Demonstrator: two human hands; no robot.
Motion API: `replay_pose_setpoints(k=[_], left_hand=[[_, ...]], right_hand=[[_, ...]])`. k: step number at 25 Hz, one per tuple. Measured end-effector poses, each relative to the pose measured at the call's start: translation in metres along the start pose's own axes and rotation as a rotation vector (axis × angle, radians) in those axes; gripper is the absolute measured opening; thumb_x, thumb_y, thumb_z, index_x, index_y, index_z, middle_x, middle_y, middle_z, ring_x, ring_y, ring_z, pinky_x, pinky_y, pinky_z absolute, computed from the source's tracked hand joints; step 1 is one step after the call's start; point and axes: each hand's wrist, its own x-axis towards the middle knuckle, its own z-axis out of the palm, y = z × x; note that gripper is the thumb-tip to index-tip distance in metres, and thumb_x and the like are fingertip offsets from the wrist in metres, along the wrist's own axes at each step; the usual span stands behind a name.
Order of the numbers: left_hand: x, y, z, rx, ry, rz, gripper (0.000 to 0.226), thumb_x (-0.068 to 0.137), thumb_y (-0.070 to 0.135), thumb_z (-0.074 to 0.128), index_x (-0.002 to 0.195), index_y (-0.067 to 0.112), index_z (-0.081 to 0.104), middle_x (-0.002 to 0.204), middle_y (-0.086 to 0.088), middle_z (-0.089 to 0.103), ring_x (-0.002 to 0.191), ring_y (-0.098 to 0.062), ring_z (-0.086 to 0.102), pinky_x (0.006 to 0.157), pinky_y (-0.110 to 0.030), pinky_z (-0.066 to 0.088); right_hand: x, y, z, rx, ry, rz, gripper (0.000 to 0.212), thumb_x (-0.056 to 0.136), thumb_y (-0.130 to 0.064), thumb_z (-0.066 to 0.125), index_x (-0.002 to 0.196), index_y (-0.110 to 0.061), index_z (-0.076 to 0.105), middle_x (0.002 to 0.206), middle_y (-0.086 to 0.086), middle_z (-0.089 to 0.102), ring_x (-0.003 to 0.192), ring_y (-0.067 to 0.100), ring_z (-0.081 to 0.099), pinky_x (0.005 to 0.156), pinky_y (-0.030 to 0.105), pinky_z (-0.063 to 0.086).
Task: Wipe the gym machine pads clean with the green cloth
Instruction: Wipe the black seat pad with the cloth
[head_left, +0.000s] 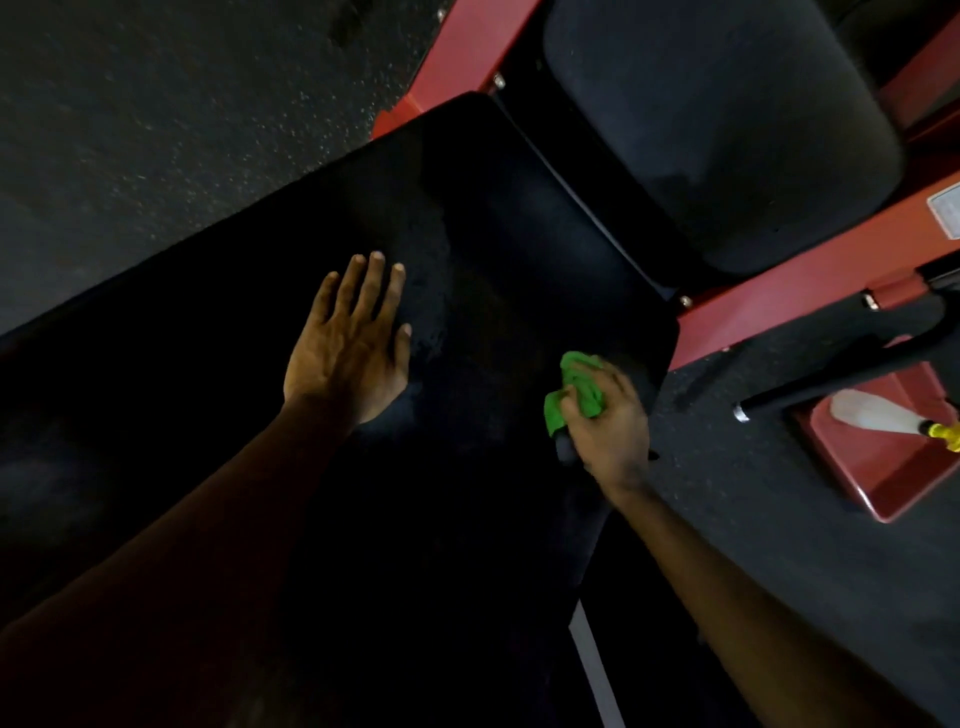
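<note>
Head view: two pads (493, 218) (727, 130); left fingers (371, 291) flat; right fingers (615, 378) grip one green cloth (584, 392).

**Long pad** (493, 218): black upholstery, smooth, with a faint sheen and a finely speckled patch towards its far end.
**Second pad** (727, 130): dark covering, matt and slightly grainy.
**Frame** (805, 270): red-painted metal, smooth, semi-gloss. Its bolt head (685, 300) is bright bare metal.
**Green cloth** (576, 389), at the long pad's right edge: soft fabric, matt, crumpled.
**Floor** (156, 130): dark, rough and granular with pale flecks, rubber-like.
**Bar** (831, 380): black, matt, with a bright metal end.
**Bottle** (867, 413): whitish translucent plastic with a yellow plastic nozzle.
</note>
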Motion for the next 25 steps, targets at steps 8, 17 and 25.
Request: replay_pose_setpoints(k=[8,17,25], left_hand=[[0.0,0.0,0.002,0.022,-0.026,-0.009,0.067,0.102,0.041,0.023,0.159,0.01,0.007,0.166,-0.014,0.007,0.154,-0.028,0.007,0.125,-0.045,0.008],[0.001,-0.001,-0.004,-0.028,0.012,-0.009,0.066,0.101,0.041,0.022,0.158,0.008,0.019,0.164,-0.015,0.019,0.152,-0.029,0.018,0.124,-0.044,0.014],[-0.022,-0.075,-0.022,0.035,0.035,-0.151,0.076,0.094,0.054,0.023,0.157,0.013,0.026,0.163,-0.014,0.024,0.151,-0.032,0.021,0.121,-0.049,0.013]], right_hand=[[0.068,0.025,-0.005,0.002,0.198,0.45,0.057,0.081,-0.044,0.055,0.13,-0.016,0.064,0.131,0.012,0.061,0.117,0.036,0.06,0.095,0.041,0.048],[0.075,-0.037,0.023,-0.034,0.171,0.394,0.035,0.085,-0.033,0.065,0.119,-0.028,0.071,0.129,0.002,0.064,0.112,0.03,0.064,0.093,0.037,0.049],[0.054,-0.169,0.088,0.142,-0.122,-0.535,0.036,0.083,-0.022,0.069,0.118,-0.017,0.073,0.13,0.002,0.066,0.125,0.016,0.059,0.109,0.019,0.04]])
